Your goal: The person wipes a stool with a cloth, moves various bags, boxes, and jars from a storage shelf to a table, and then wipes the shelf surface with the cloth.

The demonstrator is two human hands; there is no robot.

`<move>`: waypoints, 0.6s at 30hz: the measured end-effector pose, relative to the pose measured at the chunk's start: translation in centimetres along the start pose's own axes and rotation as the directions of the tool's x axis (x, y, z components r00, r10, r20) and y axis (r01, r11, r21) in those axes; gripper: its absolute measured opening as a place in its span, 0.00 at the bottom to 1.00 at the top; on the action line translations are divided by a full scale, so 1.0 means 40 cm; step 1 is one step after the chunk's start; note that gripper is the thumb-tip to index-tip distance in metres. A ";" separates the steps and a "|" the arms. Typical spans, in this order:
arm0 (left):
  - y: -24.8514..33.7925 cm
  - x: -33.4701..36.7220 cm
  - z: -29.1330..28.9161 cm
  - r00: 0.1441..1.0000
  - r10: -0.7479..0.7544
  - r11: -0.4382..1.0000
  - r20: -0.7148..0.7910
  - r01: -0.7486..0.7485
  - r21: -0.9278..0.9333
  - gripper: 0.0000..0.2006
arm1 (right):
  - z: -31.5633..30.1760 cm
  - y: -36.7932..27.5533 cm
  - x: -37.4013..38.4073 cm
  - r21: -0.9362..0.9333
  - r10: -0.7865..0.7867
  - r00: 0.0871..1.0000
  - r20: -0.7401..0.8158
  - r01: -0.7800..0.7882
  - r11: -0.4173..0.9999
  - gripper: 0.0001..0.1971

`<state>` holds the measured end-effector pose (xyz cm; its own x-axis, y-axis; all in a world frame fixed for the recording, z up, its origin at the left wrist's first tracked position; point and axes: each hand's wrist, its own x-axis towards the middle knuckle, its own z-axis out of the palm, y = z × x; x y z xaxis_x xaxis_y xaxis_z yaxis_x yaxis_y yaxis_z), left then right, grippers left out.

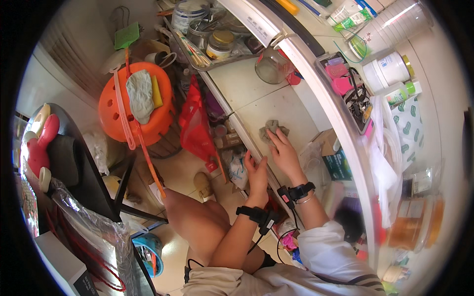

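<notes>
My right hand [285,153] presses a crumpled grey cloth [273,129] flat against a pale tiled shelf surface [247,84]. The fingers are closed over the cloth's near part. My left hand [256,173] grips the front edge of that same shelf [247,143], thumb on top and fingers wrapped under. Both wrists carry black bands with cables. My bare knee shows below the hands.
A glass jar [273,65] and a tray of jars and chopsticks [217,47] stand further along the shelf. A red plastic bag [195,126] hangs by the edge. An orange stool [136,106] with a rag on it stands to the left. Bottles and a power strip [356,96] lie on the right.
</notes>
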<state>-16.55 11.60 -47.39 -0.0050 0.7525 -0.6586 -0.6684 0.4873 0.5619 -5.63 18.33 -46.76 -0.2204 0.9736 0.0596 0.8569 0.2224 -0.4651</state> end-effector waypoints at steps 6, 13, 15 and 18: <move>-0.003 -0.016 0.031 0.997 0.007 0.999 -0.080 -0.009 -0.032 0.34 | -0.018 0.002 0.076 0.034 0.058 0.998 0.020 -0.059 0.998 0.22; -0.023 0.005 0.060 0.993 0.056 0.994 -0.101 -0.064 -0.086 0.32 | -0.015 0.015 0.241 -0.189 0.021 0.996 -0.091 -0.038 0.981 0.19; -0.011 0.005 0.069 0.991 0.031 0.996 -0.128 -0.042 -0.084 0.32 | -0.012 0.022 0.228 -0.258 0.040 0.999 -0.029 -0.046 0.965 0.21; -0.001 0.014 0.056 0.989 0.037 0.988 -0.141 -0.058 -0.146 0.31 | 0.036 0.012 0.150 -0.212 0.095 0.995 0.039 -0.084 0.974 0.27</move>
<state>-14.86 12.98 -46.65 -0.1345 0.6998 -0.7015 -0.7684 0.3734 0.5198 -7.22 24.20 -47.90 -0.1564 0.9875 -0.0192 0.9517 0.1455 -0.2704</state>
